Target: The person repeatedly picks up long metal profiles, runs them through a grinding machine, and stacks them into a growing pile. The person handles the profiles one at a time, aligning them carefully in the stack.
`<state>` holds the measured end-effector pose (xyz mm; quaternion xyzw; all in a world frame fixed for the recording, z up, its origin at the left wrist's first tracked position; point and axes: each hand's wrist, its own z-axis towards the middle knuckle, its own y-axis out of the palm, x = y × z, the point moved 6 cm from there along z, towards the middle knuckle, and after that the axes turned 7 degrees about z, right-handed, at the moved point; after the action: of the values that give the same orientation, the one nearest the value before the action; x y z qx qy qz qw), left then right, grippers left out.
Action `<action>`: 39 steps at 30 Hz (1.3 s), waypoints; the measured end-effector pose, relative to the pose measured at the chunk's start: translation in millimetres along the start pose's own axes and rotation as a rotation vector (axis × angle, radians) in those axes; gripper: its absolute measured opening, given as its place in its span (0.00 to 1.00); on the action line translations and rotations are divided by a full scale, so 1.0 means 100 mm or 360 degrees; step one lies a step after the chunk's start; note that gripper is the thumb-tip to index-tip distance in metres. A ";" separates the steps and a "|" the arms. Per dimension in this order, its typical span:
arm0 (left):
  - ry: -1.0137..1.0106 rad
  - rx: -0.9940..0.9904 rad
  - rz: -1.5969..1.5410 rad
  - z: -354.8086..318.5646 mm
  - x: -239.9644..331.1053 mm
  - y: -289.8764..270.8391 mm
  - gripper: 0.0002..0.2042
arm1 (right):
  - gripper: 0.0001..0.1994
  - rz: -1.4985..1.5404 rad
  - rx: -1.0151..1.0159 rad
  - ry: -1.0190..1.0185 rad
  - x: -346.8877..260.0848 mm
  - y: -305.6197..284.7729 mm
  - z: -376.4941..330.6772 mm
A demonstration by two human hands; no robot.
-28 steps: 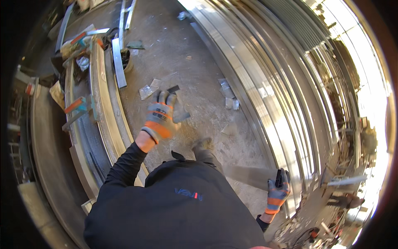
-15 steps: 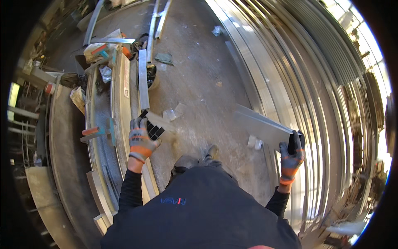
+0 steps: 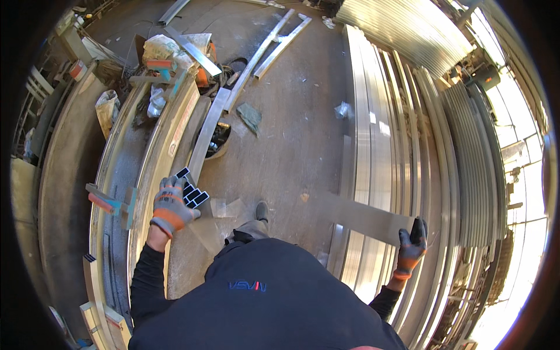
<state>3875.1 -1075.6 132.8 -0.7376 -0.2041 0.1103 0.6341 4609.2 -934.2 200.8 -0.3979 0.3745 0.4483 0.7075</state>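
My left hand [image 3: 174, 205], in a grey and orange glove, grips a bundle of rectangular metal tubes [image 3: 194, 195] by its end. The dark open tube ends face upward, and the bundle's lower part fades out of sight near my leg. At the right my right hand [image 3: 413, 248], gloved alike, is closed on the end of a flat-sided metal profile [image 3: 373, 221]. This profile reaches left across the walkway, and its far end is blurred. Whether the two pieces are joined I cannot tell.
Long metal profiles [image 3: 361, 146] lie stacked on the right, with a corrugated stack [image 3: 472, 163] beyond. On the left is a bench [image 3: 169, 125] with red and teal clamps [image 3: 108, 203]. A bucket [image 3: 219, 143] and loose metal bars [image 3: 256, 61] lie ahead on the floor.
My view has turned and moved forward along the walkway. My left hand has moved left with the tubes; my right hand sits slightly lower, still holding the profile.
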 end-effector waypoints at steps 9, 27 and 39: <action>0.0304 0.0204 -0.0219 3.51 1.06 -1.44 0.49 | 0.34 -0.0161 -0.0138 0.0274 0.77 1.65 2.66; -0.0032 0.1057 -0.0681 9.88 2.66 -2.57 0.45 | 0.36 -0.0237 -0.0747 -0.0041 2.35 5.51 9.61; -0.0204 0.0618 -0.0141 14.77 2.90 -3.30 0.47 | 0.38 0.0008 -0.0421 -0.0149 3.61 8.28 13.29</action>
<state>3458.1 404.7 231.4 -0.5833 -0.2510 0.1663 0.7544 4182.5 615.1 227.7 -0.4654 0.2796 0.5135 0.6645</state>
